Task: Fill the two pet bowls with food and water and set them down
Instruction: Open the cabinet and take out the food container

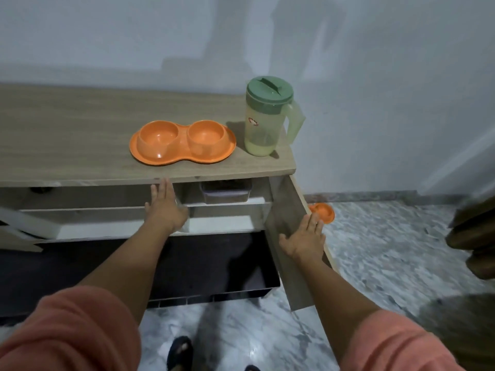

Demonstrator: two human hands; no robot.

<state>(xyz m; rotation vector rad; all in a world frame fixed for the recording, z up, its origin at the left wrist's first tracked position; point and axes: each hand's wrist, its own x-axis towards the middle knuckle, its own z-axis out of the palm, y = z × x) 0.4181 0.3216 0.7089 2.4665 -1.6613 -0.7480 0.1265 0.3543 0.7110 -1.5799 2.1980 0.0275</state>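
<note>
Both hands reach into an open cabinet below the empty pet bowls.

The orange double bowl [183, 142] sits near the cabinet top's [67, 135] front edge, the green-lidded pitcher [269, 116] (a little liquid inside) at its right corner. The left hand [166, 207] reaches flat-fingered toward the shelf; the right hand [305, 238] presses flat against the open door [292, 236].

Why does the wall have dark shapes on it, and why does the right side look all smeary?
In the head view, the dark shapes on the wall are soft shadows, one rising behind the jug. The brown thing at the right edge is smeared by motion blur. The wide lens bends the cabinet top. The double bowl shows small shiny glare spots; both hands are fairly sharp.
</note>
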